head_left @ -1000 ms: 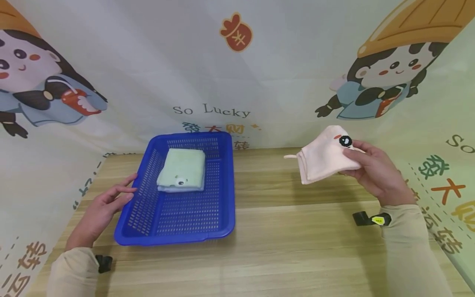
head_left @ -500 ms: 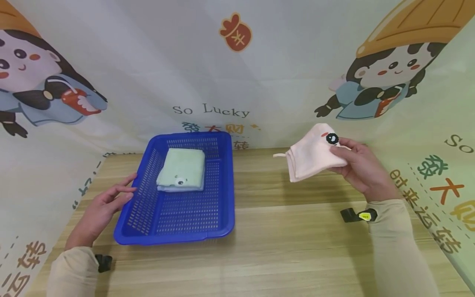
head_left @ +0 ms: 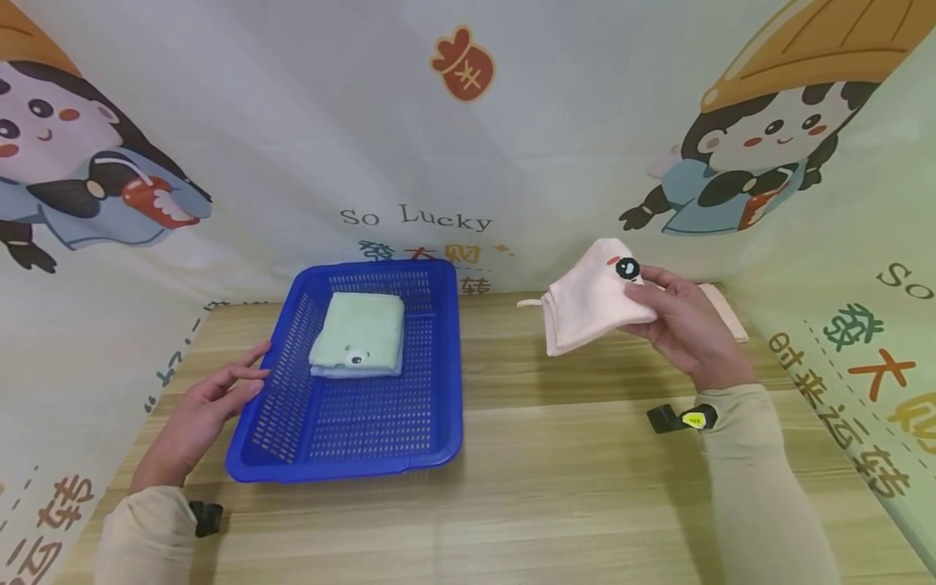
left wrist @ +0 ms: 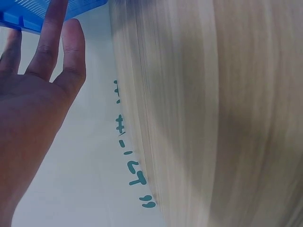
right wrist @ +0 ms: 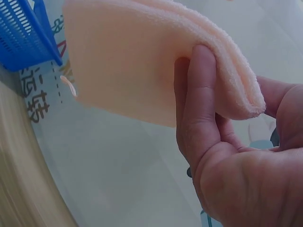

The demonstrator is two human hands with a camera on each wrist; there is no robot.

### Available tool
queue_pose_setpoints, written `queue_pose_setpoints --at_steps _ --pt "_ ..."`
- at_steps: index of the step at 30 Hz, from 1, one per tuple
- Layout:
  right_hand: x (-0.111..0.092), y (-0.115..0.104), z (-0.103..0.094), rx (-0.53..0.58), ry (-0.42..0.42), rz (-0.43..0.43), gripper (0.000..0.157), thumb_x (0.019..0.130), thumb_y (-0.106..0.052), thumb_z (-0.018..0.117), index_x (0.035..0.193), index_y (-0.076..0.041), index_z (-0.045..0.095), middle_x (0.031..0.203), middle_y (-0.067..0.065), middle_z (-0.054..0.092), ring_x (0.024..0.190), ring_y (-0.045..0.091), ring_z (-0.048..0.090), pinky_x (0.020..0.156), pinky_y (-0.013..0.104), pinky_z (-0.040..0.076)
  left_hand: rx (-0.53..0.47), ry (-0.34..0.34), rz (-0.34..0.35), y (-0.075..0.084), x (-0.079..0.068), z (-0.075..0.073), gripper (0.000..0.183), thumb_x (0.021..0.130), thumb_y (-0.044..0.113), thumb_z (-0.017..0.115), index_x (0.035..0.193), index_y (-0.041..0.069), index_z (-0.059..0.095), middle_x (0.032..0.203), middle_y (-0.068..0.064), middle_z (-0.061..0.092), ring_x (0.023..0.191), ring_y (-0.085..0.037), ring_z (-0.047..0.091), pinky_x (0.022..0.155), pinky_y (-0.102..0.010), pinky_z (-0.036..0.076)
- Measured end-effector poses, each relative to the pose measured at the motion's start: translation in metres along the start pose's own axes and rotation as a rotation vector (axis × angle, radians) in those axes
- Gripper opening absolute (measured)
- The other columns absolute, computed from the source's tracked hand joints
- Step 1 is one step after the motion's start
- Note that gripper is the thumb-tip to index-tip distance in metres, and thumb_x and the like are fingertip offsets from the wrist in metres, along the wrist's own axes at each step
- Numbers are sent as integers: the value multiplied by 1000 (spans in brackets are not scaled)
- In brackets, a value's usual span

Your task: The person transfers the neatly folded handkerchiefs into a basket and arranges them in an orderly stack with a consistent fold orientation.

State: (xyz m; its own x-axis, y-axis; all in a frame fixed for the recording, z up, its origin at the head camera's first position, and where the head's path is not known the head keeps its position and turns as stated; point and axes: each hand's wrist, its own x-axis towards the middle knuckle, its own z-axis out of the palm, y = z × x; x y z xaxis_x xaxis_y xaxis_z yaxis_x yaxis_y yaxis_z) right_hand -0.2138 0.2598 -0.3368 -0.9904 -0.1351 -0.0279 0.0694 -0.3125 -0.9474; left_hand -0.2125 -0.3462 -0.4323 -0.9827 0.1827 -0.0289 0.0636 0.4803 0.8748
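My right hand (head_left: 680, 321) pinches a folded pale pink towel (head_left: 588, 301) by its right end, thumb on one face and fingers on the other. The towel is held in the air above the table and shows a black embroidered eye and a small hanging loop. In the right wrist view the folded layers of the pink towel (right wrist: 128, 61) show between thumb and fingers. My left hand (head_left: 201, 414) touches the left rim of a blue plastic basket (head_left: 431, 467) with straight fingertips. Inside the basket lies a folded pale green towel (head_left: 361, 325) with a small face on it.
Another folded pink cloth (head_left: 724, 313) lies at the back right of the wooden table (head_left: 526, 487), partly hidden behind my right hand. A printed curtain (head_left: 585, 122) rises along the back and both sides.
My right hand has moved left with the pink towel, toward the basket. The cloth behind it has come into view. My left hand and the basket stay in place.
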Motion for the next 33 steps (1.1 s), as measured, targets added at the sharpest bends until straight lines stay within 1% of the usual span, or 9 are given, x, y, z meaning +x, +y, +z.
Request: queue_pose_setpoints --at_steps 4,9,14,22,25,30,33 --pt "2 2 5 14 -11 -3 34 102 -8 59 133 -7 45 110 -2 69 89 10 73 74 26 63 -3 10 -19 0 1 1 50 106 44 50 139 6 58 168 19 28 151 0 29 93 -4 45" --pt "6 4 12 42 -36 -6 31 103 -5 57 132 -6 46 109 -1 70 88 11 74 74 26 63 13 3 2 -1 2 1 50 107 43 49 139 7 58 168 18 27 153 -2 28 92 -4 45" --pt "11 8 19 52 -39 3 32 103 -4 57 133 -6 46 112 -1 69 91 11 73 77 27 63 21 1 12 -1 2 2 49 107 43 49 139 7 58 168 17 27 153 -2 28 92 -3 45" --pt "20 16 33 50 -46 22 35 103 -5 56 137 -7 44 115 0 68 93 11 72 80 28 62 19 13 7 0 0 0 49 107 42 50 138 7 58 168 18 28 147 4 31 92 -4 45" --pt "23 18 38 41 -45 25 38 103 -4 55 139 -6 42 116 1 67 94 11 72 80 28 62 19 10 5 -2 0 0 49 107 43 50 139 7 58 168 18 28 151 0 30 92 -4 45" --pt "26 20 46 19 -56 33 44 104 -4 53 145 -3 37 119 2 65 94 11 72 81 28 62 28 6 -13 -2 0 0 50 106 45 50 139 9 58 168 19 26 158 -15 24 91 -3 45" --pt "29 22 52 10 -75 29 48 104 -3 52 149 -1 33 121 2 64 96 11 72 82 29 62 30 7 -15 -2 0 0 50 106 46 49 139 10 58 168 19 26 158 -16 24 91 -3 45"
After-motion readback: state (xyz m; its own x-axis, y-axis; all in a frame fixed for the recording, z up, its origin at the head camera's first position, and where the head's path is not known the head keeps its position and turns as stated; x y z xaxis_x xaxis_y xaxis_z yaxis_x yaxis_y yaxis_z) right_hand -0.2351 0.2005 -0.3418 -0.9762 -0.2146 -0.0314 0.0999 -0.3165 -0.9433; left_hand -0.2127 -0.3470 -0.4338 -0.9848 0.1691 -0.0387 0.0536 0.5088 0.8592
